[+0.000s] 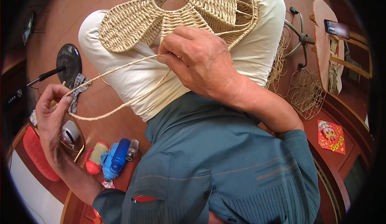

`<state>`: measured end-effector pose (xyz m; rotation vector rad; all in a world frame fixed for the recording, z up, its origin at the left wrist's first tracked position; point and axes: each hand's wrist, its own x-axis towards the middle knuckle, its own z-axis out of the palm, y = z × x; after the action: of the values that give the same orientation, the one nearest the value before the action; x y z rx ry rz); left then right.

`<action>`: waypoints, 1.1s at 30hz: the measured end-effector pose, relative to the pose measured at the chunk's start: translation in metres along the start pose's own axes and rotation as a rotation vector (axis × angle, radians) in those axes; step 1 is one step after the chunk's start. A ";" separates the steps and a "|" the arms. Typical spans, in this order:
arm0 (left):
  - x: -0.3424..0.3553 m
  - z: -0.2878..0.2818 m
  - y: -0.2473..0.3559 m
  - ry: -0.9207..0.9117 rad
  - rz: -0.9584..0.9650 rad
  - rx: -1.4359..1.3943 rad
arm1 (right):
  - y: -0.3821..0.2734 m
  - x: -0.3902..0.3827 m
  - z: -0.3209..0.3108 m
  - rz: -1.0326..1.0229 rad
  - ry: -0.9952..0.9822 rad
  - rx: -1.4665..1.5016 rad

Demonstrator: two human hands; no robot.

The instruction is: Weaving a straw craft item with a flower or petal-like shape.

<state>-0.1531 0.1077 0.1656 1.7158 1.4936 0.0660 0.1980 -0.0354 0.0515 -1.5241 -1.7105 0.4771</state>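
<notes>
A flower-shaped piece woven from twisted straw-coloured cord (pixel 128 25) rests across my knees, its petals spreading around a round open ring. My right hand (pixel 199 57) is closed just at the near petal, pinching a length of cord (pixel 116 70) between thumb and fingers. Out to the left, my left hand (pixel 52 107) pinches the same cord between thumb and forefinger. One strand runs taut from hand to hand, while a second hangs below it in a slack loop. The right hand covers part of the near petal. At the right petals, some thin strands show over a gap.
Loose coils of cord (pixel 307 93) lie on the floor at right, near a metal chair base (pixel 299 43). A phone (pixel 337 29) rests on a wooden surface. At left are a black round stand base (pixel 69 63) and blue bottles (pixel 120 155).
</notes>
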 end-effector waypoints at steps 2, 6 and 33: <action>0.012 0.002 -0.015 0.338 0.280 0.531 | 0.010 -0.005 -0.005 0.049 0.002 0.000; 0.020 -0.091 -0.144 0.498 0.023 0.706 | 0.013 -0.015 -0.010 0.128 -0.053 0.018; 0.020 0.236 0.015 0.317 1.032 0.320 | 0.020 -0.025 0.002 0.146 0.102 0.018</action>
<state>-0.0086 -0.0028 0.0127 2.6734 0.6787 0.6895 0.2089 -0.0551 0.0285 -1.6395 -1.5204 0.4791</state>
